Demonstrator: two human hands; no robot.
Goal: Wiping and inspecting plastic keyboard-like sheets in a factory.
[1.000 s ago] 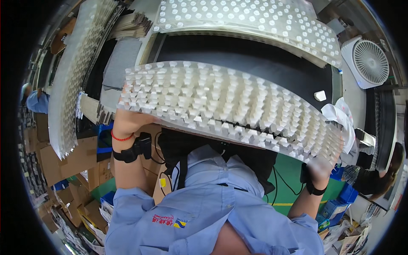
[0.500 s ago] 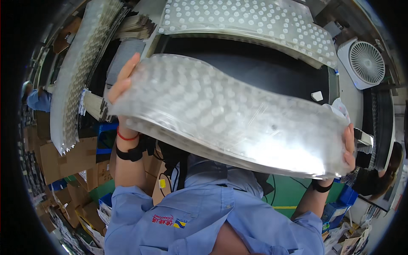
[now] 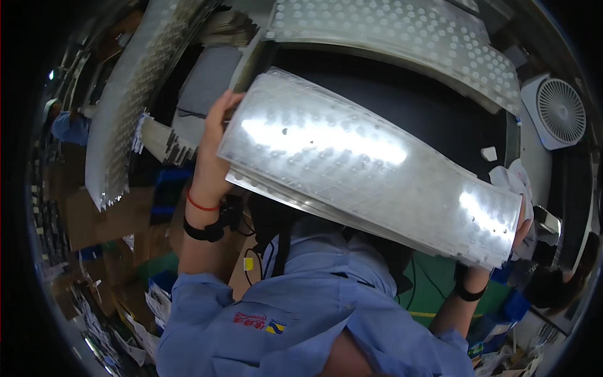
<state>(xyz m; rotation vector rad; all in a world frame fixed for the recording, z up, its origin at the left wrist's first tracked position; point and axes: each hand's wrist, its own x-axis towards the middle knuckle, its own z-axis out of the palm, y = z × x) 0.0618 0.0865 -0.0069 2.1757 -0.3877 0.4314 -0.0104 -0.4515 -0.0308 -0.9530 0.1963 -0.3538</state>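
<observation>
A long stack of clear, shiny plastic sheets with small round bumps (image 3: pixel 383 179) lies across both my hands, its left end higher than its right in the picture. At its left end my left hand (image 3: pixel 215 141) grips the edge; the fingers show partly, with some tips behind the sheets. My right hand (image 3: pixel 524 221) is closed round the right end, mostly hidden by the sheets. The lower edges of the stack are slightly fanned, so separate layers show. Light glares strongly off the top sheet.
Beyond the stack is a black work surface (image 3: pixel 402 94) with another pile of dotted clear sheets (image 3: pixel 389 28). A small white block (image 3: pixel 488 154), a crumpled white bag (image 3: pixel 512 178) and a white fan (image 3: pixel 556 113) are on the right. More sheets (image 3: pixel 116 132) stand at left.
The stack has flattened from a wavy bend and now tilts more steeply down to the right. Both hands still hold its ends. The view has shifted slightly.
</observation>
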